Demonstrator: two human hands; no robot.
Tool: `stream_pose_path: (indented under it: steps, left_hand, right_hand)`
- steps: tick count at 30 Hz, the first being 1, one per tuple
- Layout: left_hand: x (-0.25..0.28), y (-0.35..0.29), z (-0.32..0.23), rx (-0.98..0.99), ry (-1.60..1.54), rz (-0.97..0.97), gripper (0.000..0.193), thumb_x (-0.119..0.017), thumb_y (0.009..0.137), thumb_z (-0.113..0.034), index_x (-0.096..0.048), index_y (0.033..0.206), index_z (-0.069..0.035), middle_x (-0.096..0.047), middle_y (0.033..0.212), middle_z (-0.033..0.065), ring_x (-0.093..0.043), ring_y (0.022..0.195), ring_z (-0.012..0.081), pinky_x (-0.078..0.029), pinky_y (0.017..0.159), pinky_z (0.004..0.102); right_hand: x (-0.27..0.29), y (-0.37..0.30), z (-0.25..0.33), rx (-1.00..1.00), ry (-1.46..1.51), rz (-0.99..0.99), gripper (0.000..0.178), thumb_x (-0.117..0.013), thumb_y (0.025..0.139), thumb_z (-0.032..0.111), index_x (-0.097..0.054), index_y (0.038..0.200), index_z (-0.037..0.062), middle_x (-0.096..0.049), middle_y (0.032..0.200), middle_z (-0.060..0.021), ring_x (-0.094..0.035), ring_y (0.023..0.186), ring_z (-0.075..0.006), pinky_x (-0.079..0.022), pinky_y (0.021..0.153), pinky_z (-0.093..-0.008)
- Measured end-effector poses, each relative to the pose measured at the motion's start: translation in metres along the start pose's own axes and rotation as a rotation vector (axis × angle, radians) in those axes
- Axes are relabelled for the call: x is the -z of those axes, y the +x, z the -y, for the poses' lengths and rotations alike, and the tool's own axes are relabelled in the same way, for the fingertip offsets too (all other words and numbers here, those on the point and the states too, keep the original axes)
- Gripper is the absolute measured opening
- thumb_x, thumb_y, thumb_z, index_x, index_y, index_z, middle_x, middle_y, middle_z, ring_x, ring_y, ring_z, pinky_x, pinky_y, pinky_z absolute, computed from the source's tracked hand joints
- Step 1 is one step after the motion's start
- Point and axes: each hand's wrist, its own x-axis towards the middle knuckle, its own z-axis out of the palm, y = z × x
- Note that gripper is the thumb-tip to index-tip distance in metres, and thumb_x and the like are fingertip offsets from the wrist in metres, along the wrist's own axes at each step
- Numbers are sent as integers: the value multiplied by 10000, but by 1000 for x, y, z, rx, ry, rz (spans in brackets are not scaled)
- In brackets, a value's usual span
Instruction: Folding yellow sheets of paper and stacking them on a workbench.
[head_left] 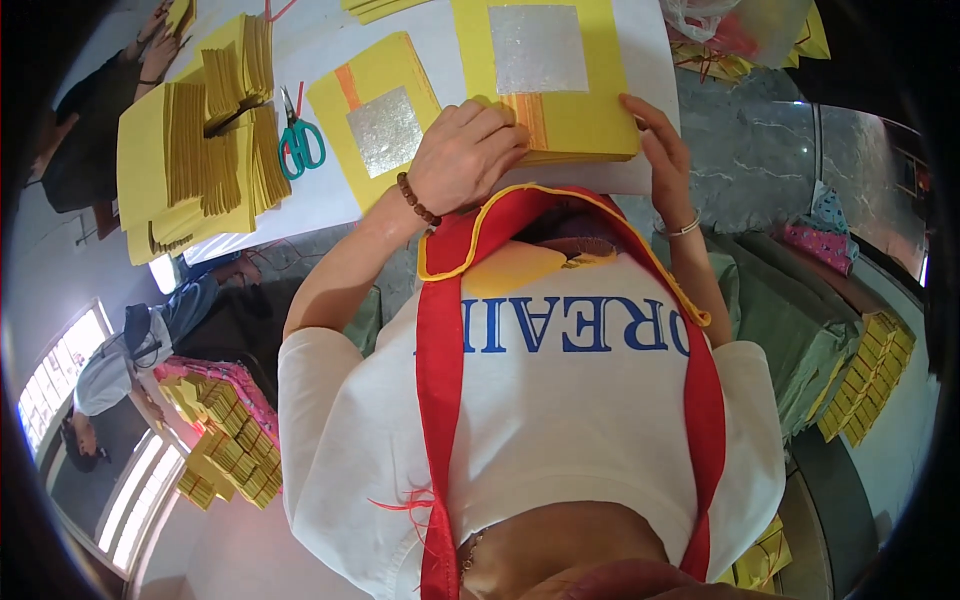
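The thick stack of yellow paper (588, 118), its silver square (540, 48) uppermost, lay on the white table (325, 50) just past twelve o'clock in the view, near the table's closest edge. From the stack, the left hand (464, 152) was at between seven and eight o'clock, fingers bent over its near corner by the orange strip; whether they pinched a sheet could not be told. The right hand (668, 160), at four o'clock, had its fingers loosely apart, one touching the side. Uneven pressure from the two could have skewed the layers, and a hard curl of the left fingers might have creased that corner. A pull toward six o'clock could have brought the stack over the edge or against the red apron (440, 380). Toward nine, a tilted yellow piece (384, 125) with its own silver square lay beside the left wrist, where the beaded bracelet (415, 200) might have snagged it. Farther that way, teal-handled scissors (302, 148) lay close to fanned yellow bundles (185, 145), whose uneven, leaning layers could have slumped if knocked.
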Motion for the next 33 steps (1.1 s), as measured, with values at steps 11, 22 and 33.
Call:
stream_pose_path:
  steps: [11,22,33]
  left_hand:
    - [-7,4,1,-94,89,-86,122,-602,713,-109,-596,829,-73,-542,741,37,-522,687,196,-402,595,313]
    - [-7,4,1,-78,151,-171,144,-612,708,-133,-589,843,-88,-539,742,17,-516,679,178,-383,581,296]
    - [-18,-4,-1,-64,178,-142,147,-638,714,-160,-583,832,-92,-538,784,21,-521,724,183,-406,593,308]
  right_hand:
    - [-5,-1,3,-25,49,-85,428,-313,965,291,-450,1270,24,-478,1278,-90,-440,1185,-197,-332,991,-347]
    - [-9,2,-3,-7,13,-110,465,-259,975,334,-469,1251,25,-484,1269,-100,-453,1167,-199,-349,966,-339]
    - [-12,-6,7,-142,17,-164,515,-233,985,355,-454,1239,-35,-504,1236,-103,-476,1128,-186,-340,975,-313]
